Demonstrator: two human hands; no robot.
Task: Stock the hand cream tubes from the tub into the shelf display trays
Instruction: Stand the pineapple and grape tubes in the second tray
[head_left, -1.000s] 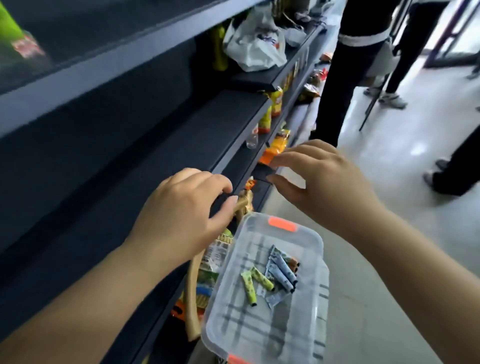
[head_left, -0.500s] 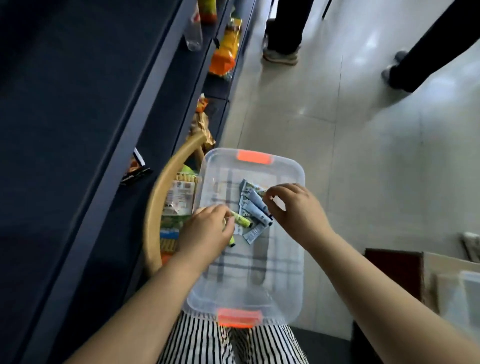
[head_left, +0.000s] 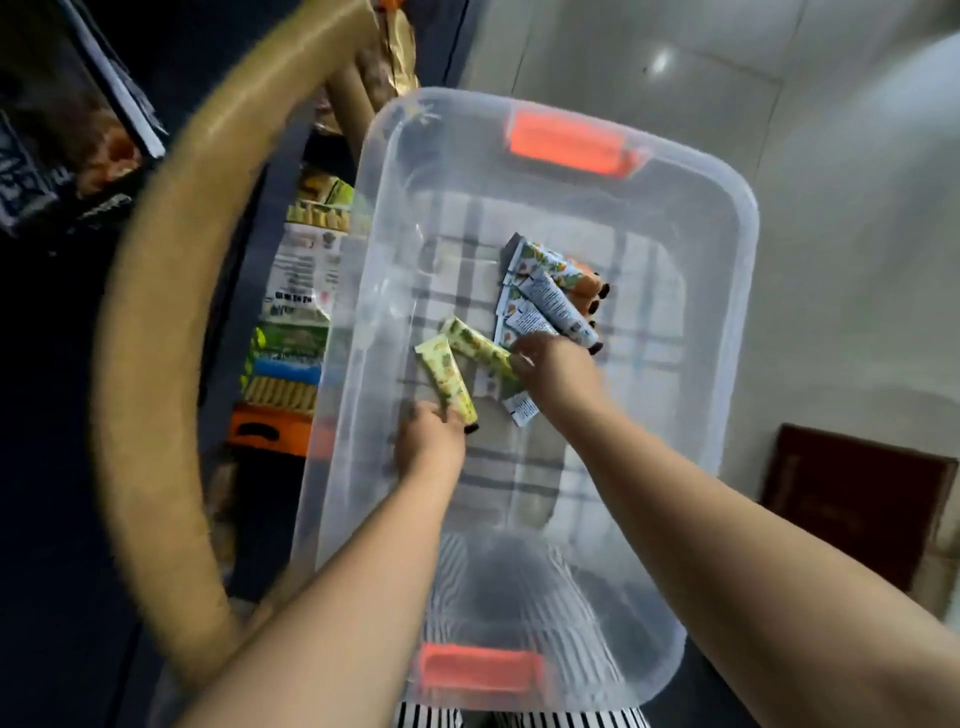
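Reaching down into the clear plastic tub (head_left: 727, 218), both hands work among the hand cream tubes lying on its floor. The left hand (head_left: 428, 441), at about 7 o'clock of the pile, has its grip on the cap end of a yellow-green tube (head_left: 445, 375). The right hand (head_left: 556, 364) pinches a second yellow-green tube (head_left: 478, 347) just beside it. Blue-white tubes (head_left: 550, 301) and orange ones lie bunched at 1 o'clock. A curved tan basket handle (head_left: 156, 291) arcs at 9 o'clock.

Loose cream tubes (head_left: 545, 306) in clear tub (head_left: 727, 322)
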